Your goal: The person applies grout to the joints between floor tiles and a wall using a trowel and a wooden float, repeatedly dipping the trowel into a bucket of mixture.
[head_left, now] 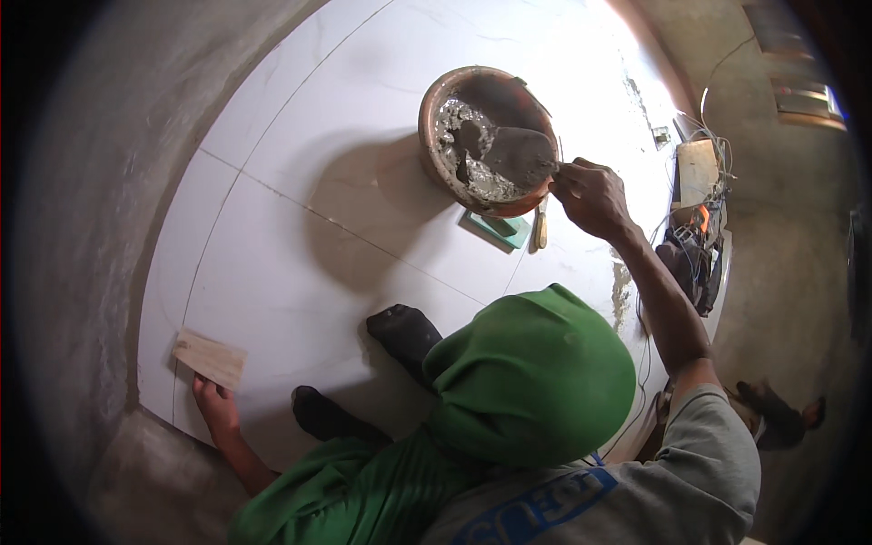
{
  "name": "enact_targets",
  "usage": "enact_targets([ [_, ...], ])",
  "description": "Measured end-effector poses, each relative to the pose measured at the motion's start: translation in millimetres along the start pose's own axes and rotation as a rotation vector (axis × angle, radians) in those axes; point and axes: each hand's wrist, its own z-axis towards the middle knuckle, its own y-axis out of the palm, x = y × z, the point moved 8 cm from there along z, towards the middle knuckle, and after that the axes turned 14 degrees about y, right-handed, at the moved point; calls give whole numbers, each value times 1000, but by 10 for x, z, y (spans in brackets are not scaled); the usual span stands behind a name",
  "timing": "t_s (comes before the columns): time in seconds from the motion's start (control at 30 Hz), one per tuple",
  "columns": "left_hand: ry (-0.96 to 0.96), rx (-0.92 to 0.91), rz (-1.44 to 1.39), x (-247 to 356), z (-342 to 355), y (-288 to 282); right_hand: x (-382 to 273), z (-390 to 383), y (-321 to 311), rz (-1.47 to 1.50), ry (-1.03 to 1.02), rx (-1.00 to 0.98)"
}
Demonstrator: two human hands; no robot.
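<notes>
My right hand (592,198) is closed around the handle end of a trowel (522,156). The trowel's broad blade, smeared grey, lies inside an orange-brown bucket (427,136) over wet grey mortar (454,118). Down at the left, my left hand (214,400) grips the edge of a thin rectangular wooden board (211,357), held low over the white tiles; its surface looks bare. Beside the bucket's near side rests a green float (498,229), partly hidden by the bucket. Next to it lies a slim tool with a wooden handle (540,229).
White tiles (300,245) cover the floor, meeting a grey wall (100,209) at left. My dark-socked feet (404,336) stand near the middle. At right are tangled wires (722,154), a wooden block (698,173) and a dark bag (686,263). A green cloth (536,381) fills the lower middle.
</notes>
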Motion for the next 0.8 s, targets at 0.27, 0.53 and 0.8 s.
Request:
enact_targets([
  [0.27, 124, -103, 254, -77, 194, -190, -609, 815, -146, -484, -282, -113],
  [0.53, 7, 63, -67, -201, -102, -177, -1506, 911, -456, -759, -740, 70],
  [0.8, 303, 50, -421, -289, -94, -519, -976, 695, -468, -269, -801, -172],
])
